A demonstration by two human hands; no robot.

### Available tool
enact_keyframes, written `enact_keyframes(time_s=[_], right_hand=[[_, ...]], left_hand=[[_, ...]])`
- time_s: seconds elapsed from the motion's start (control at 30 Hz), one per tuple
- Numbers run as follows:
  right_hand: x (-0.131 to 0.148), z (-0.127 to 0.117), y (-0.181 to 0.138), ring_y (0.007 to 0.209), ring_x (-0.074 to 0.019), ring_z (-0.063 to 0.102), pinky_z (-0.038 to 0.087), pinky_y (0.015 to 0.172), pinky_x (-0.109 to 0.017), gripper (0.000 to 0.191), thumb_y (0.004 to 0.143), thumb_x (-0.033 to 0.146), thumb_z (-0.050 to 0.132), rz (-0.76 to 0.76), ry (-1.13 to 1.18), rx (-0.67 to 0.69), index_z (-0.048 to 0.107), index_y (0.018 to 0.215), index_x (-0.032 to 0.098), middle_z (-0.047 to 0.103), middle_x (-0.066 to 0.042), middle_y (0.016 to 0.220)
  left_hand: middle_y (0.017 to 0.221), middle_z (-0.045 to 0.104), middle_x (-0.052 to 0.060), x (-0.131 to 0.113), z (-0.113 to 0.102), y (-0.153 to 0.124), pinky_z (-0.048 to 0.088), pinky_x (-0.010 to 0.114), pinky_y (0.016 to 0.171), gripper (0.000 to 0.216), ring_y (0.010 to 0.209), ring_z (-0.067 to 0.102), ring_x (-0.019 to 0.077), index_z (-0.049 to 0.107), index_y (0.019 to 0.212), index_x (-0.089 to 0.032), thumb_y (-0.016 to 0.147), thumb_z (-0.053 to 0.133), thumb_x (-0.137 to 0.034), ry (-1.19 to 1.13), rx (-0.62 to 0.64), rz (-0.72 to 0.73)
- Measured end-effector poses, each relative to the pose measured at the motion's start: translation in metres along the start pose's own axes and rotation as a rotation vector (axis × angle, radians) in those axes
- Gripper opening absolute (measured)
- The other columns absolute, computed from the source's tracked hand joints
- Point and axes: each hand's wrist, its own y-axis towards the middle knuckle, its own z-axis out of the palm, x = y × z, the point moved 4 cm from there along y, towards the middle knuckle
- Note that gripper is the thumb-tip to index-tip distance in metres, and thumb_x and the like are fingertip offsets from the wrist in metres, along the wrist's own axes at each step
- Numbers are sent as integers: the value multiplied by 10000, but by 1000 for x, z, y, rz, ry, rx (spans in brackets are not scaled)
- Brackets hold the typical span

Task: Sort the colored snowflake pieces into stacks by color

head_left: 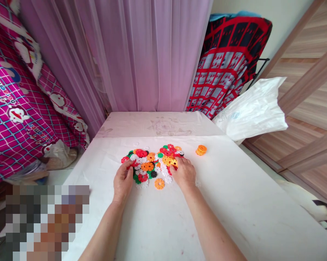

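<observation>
A loose pile of flower-shaped plastic snowflake discs (151,167) in red, white, green, black and orange lies in front of me. My left hand (123,179) rests at the pile's left edge, its fingertips at the red and white discs and its thumb apart. At the right side my right hand (184,172) has its thumb and fingers curled around yellow-orange discs (170,161); its fingertips are partly hidden. Between the hands, a single orange disc (159,183) lies at the near edge of the pile. A short stack of orange discs (201,150) stands apart, beyond my right hand.
The pile lies on a white-covered table (152,224). A white plastic bag (257,108) is by its far right edge. Purple curtains (152,54) hang behind, with a pink patterned cloth (24,90) at left and a wooden cabinet (307,105) at right.
</observation>
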Motion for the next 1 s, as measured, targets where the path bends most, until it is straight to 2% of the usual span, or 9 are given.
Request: enact_keyframes(time_s=[0.23,0.5,0.67,0.8,1.0], right_hand=[[-5,-2,-1,1034,-269,565,406,831,-336,482,849,359,596,11,-36,-43,587,1267,118,645,-148,1144],[-8,1,-1,942,-253,595,417,761,-338,339,854,352,598,-18,-34,-44,670,1142,188,677,-121,1043],[-12,-1,0,886,-239,608,436,764,-331,339,816,318,627,-72,58,-192,656,1122,173,697,-109,989],[-3,-5,-19,878,-221,619,465,779,-318,294,800,294,614,-187,256,-313,622,1076,192,703,-70,950],[22,-2,-67,819,-199,633,489,735,-299,256,771,216,628,-396,368,-230,589,1024,207,704,-49,910]], left_hand=[[1213,677,67,5,0,1,447,416,1030,309,1153,599,244,694,1042,-223,821,542,-374,8,19,13],[1217,676,58,6,0,1,436,407,1040,303,1174,588,240,692,1030,-227,813,546,-381,-5,15,2],[1212,678,67,4,-1,1,443,414,1036,300,1169,594,243,694,1020,-224,809,543,-374,-14,7,-2],[1193,687,73,2,-1,1,453,420,1032,298,1144,611,239,696,1015,-218,810,531,-359,-12,-3,-5],[1185,691,72,2,0,1,457,413,1026,297,1133,617,233,697,1014,-218,814,534,-365,-9,0,33]])
